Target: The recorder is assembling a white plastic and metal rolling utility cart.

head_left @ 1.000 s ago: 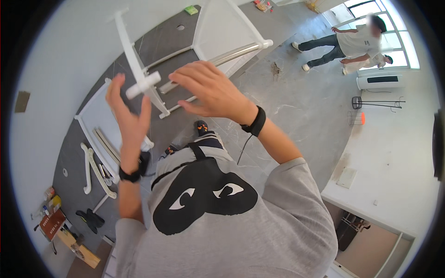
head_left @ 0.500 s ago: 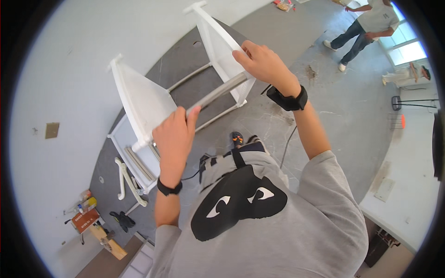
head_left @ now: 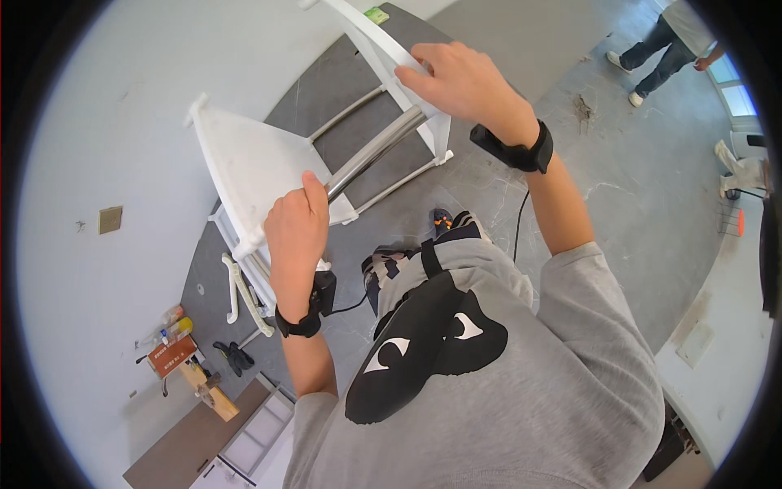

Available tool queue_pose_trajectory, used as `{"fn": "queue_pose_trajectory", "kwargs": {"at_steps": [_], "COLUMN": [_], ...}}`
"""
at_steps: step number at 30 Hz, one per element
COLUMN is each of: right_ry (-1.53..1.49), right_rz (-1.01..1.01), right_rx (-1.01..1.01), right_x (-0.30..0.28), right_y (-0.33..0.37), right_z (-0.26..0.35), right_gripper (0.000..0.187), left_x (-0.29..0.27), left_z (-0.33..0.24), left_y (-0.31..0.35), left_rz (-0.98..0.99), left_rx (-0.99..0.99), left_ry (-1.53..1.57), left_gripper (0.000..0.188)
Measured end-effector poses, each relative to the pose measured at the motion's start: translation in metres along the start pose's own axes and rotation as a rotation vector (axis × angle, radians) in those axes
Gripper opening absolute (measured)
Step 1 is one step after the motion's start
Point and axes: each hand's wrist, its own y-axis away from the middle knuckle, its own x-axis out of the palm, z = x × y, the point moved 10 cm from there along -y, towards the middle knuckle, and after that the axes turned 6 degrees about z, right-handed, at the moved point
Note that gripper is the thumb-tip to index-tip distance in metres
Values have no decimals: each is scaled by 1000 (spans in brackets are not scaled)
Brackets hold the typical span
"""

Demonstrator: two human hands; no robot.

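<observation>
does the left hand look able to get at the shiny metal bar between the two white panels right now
Probably yes. The left hand grips the near white side panel right where the shiny metal bar meets it, thumb beside the bar's end. Nothing lies between them; the right hand holds the far panel.

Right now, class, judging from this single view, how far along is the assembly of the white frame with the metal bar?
Done: two white side panels stand joined by a chrome bar and thin white rods. In hand: the left hand grips the near panel at the bar's end, and the right hand holds the far panel. Left: loose white curved parts lie unfitted on the dark floor.
</observation>
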Motion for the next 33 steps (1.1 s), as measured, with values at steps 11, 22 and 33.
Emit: {"fn": "queue_pose_trajectory", "kwargs": {"at_steps": [11,22,33], "right_ry": [-79,-28,-87], "right_rz": [-122,-59,-256], "right_rx": [79,113,72], "right_x": [-1,-1,-17], "right_y": [-5,-8,-10], "right_z": [-15,-12,-25], "right_gripper": [45,41,38], "left_x": [-31,22,-15], "left_z": [-87,-52,-108], "left_y": [14,-51,-7], "left_rz": [-551,247,-569], "left_rx": [581,164,517], "left_ry": [-41,190,12], "left_gripper": [41,75,70]}}
